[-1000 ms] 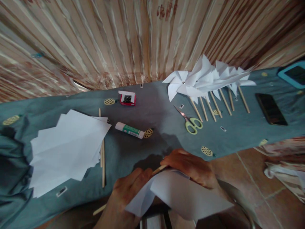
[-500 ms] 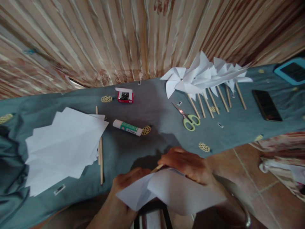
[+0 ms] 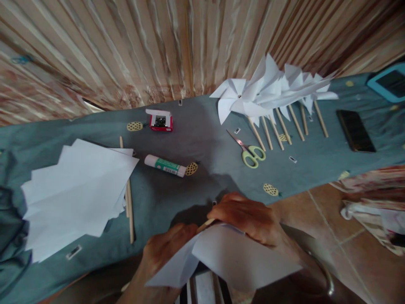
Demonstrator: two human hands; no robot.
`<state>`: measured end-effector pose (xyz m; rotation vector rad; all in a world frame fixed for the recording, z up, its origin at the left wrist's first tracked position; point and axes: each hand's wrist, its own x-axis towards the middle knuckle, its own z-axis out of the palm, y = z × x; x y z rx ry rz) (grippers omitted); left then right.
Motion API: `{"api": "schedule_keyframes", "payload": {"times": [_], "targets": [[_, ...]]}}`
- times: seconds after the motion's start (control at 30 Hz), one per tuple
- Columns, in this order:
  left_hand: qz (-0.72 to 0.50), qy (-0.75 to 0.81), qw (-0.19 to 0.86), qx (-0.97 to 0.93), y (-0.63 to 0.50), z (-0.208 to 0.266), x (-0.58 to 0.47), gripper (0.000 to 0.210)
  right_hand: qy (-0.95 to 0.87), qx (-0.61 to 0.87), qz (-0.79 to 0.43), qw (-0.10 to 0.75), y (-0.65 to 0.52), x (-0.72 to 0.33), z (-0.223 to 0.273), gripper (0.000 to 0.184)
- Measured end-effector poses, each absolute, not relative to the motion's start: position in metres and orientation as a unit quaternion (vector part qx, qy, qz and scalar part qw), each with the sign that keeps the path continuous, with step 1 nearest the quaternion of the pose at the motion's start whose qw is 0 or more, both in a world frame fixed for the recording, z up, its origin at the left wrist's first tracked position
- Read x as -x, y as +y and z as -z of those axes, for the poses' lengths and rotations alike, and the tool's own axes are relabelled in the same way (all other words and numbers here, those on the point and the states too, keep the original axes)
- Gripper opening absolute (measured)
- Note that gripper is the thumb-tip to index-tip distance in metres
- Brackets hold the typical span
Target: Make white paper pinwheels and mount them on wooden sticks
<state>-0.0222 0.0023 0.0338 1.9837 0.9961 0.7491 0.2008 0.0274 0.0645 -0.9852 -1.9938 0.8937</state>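
Close to my body, a white paper pinwheel [image 3: 234,257] with curled blades is between my two hands. A thin wooden stick [image 3: 205,225] runs behind its upper edge, mostly hidden. My left hand [image 3: 166,249] is closed around the stick, its fingertips partly covered by a blade. My right hand [image 3: 247,217] is closed over the top of the pinwheel near the end of the stick; its thumb is out of sight behind the paper. Whether a pin joins paper and stick is hidden.
On the cloth-covered table [image 3: 202,139] lie a paper stack [image 3: 76,194], loose sticks [image 3: 130,215], a glue stick [image 3: 165,165], an open red box [image 3: 160,121], scissors [image 3: 248,152] and a phone [image 3: 355,131]. Several finished pinwheels [image 3: 240,99] lie at the back right beside a blue-framed device [image 3: 390,84].
The view has shifted slightly, so the table things sit a little higher and further left. The left blade of the held pinwheel has tipped lower; both hands keep their hold.
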Motion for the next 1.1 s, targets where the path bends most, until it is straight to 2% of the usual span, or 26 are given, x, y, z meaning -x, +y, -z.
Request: {"api": "schedule_keyframes", "payload": {"times": [0.1, 0.27, 0.37, 0.47, 0.63, 0.87, 1.1], "targets": [[-0.273, 0.38, 0.387, -0.794, 0.005, -0.038, 0.027, 0.036, -0.775, 0.375, -0.354, 0.364, 0.028, -0.201, -0.064, 0.03], [-0.255, 0.404, 0.395, -0.785, 0.008, -0.048, 0.026, 0.028, -0.755, 0.374, -0.401, 0.36, 0.029, -0.201, -0.063, 0.033], [-0.258, 0.423, 0.411, -0.766, 0.01, -0.05, 0.02, 0.03, -0.744, 0.373, -0.447, 0.329, 0.034, -0.203, -0.063, 0.035], [-0.275, 0.47, 0.433, -0.718, 0.016, -0.046, 0.012, 0.035, -0.736, 0.404, -0.451, 0.302, 0.041, -0.204, -0.059, 0.023], [-0.271, 0.5, 0.477, -0.67, 0.03, -0.036, 0.002, 0.023, -0.722, 0.426, -0.461, 0.292, 0.056, -0.206, -0.045, 0.016], [-0.274, 0.544, 0.564, -0.558, 0.037, -0.018, -0.003, 0.015, -0.633, 0.465, -0.547, 0.291, 0.068, -0.206, -0.029, 0.02], [-0.284, 0.556, 0.63, -0.462, 0.046, -0.026, -0.011, 0.014, -0.602, 0.467, -0.574, 0.301, 0.08, -0.203, -0.039, 0.027]]}}
